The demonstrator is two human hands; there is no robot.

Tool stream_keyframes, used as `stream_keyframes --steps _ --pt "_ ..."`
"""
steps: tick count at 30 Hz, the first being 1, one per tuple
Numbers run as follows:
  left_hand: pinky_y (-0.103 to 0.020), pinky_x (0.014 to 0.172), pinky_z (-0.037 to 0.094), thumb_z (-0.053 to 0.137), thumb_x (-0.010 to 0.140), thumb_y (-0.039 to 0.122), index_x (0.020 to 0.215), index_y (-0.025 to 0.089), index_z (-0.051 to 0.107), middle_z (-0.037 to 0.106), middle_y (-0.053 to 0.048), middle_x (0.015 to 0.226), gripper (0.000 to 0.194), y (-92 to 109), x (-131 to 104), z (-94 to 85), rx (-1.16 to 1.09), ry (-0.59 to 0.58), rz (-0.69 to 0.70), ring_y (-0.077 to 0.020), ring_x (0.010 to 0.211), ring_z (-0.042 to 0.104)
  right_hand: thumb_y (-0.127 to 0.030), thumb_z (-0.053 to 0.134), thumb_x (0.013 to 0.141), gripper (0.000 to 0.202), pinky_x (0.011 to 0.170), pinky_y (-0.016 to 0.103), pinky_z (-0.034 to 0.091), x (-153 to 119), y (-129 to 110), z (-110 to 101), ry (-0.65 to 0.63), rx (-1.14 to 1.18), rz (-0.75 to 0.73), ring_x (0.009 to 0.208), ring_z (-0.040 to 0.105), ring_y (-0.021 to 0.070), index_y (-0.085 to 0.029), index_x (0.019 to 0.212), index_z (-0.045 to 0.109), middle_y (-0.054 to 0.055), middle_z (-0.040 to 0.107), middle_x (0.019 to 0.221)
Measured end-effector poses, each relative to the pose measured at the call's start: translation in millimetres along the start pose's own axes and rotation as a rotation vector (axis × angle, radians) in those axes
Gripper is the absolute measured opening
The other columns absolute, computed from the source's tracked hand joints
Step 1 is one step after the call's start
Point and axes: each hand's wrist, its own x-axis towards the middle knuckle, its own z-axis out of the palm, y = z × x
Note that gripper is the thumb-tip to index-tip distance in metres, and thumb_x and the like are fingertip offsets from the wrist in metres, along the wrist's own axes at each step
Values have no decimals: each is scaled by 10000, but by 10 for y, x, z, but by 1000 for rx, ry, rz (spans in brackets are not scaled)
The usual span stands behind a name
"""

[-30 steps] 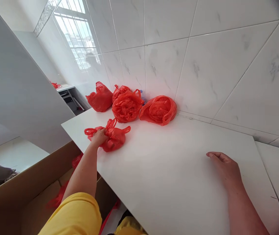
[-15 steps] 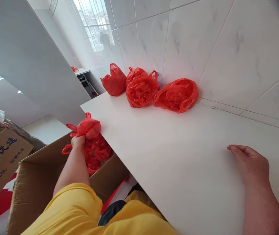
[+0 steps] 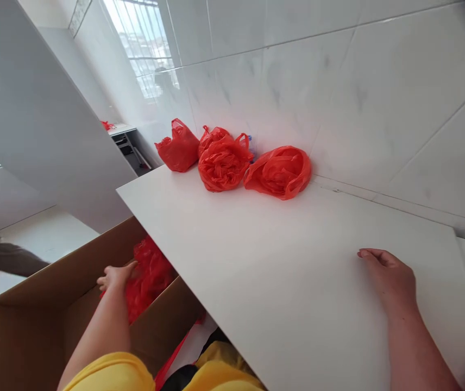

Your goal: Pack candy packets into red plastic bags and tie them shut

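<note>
Inside the open cardboard box (image 3: 94, 244), my left hand (image 3: 114, 276) has its fingers spread beside a heap of red plastic bags (image 3: 149, 277). Nothing shows between those fingers. My right hand (image 3: 387, 266) rests over the white tabletop (image 3: 257, 255) with thumb and fingertips pressed together; whatever they hold, if anything, is too small to name. Along the tiled wall stand red bags: one upright (image 3: 178, 149) at the left, two bunched together (image 3: 223, 165) in the middle, and a flatter one (image 3: 281, 172) to the right.
Behind the bunched bags a bottle with a blue cap (image 3: 250, 146) partly shows. A grey partition (image 3: 45, 108) rises at the left. A person's dark sleeve (image 3: 4, 252) reaches in at the left edge, above another white surface (image 3: 65, 233).
My left hand has opened and let go of the knotted red bag, moving lower into the box. The view has shifted, and my right hand keeps its pinched shape over the table.
</note>
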Motion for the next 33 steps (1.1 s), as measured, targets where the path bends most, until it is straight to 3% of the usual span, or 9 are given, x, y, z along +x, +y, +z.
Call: stream_keyframes --steps 3,6,7,10,13,18,23,29,33 --pt "-507 834 459 524 798 512 1317 203 296 361 -189 1390 645 547 2 -175 -158 151 11 -384 1242 383 -444 583 673 321 646 314 403 21 9 -1 -26 24 -31 775 606 218 -204 845 708 42 703 869" --pt "-421 979 395 491 839 436 1342 241 264 315 -91 1447 585 1299 -111 -452 -332 284 250 -270 1314 308 -464 578 677 335 637 313 412 42 25 0 -32 57 -55 745 603 215 -197 836 704 46 705 858" --pt "-420 980 393 509 832 348 1307 196 328 345 -110 1427 530 1576 -203 -535 -508 304 441 -267 1297 334 -469 577 676 343 631 313 414 45 27 -1 -35 68 -58 737 602 214 -193 836 704 52 706 864" --pt "-314 885 466 494 835 298 1114 173 531 603 -48 1153 308 2398 -638 -669 -692 91 860 -179 1038 565 -474 569 682 349 618 307 419 46 20 -9 -47 83 -44 736 602 211 -194 840 703 57 706 893" --pt "-259 846 476 485 841 272 999 176 612 676 -26 1012 224 3126 -1197 -618 -702 -116 1164 -144 920 617 -474 558 696 335 614 297 423 40 3 -23 -60 92 -19 746 603 205 -205 837 698 46 706 911" --pt "-307 925 433 470 846 210 1180 188 554 625 -78 1195 345 3953 -1955 -377 -669 -154 1306 -181 1078 566 -476 545 709 322 626 294 444 30 -26 -69 -88 97 -2 757 610 206 -217 830 692 28 707 887" --pt "-454 897 405 543 781 154 1238 172 509 622 -169 1130 459 4163 -2341 -177 -554 -117 1311 -308 1102 538 -480 518 736 321 604 294 452 -5 -71 -75 -107 61 -38 763 617 220 -224 832 687 29 702 857" --pt "-375 777 453 435 818 130 1149 215 563 607 -110 1022 365 3849 -2713 -18 -557 -76 1473 -258 976 552 -482 493 758 324 586 280 446 -60 -161 -32 -75 52 -95 742 613 203 -242 856 687 25 699 880" --pt "-386 861 454 480 827 191 1111 242 587 561 -89 1115 308 3608 -2939 32 -605 -95 1642 -238 1040 509 -461 492 782 315 625 279 456 -167 -269 37 -46 69 -166 721 597 185 -234 911 667 32 682 865"
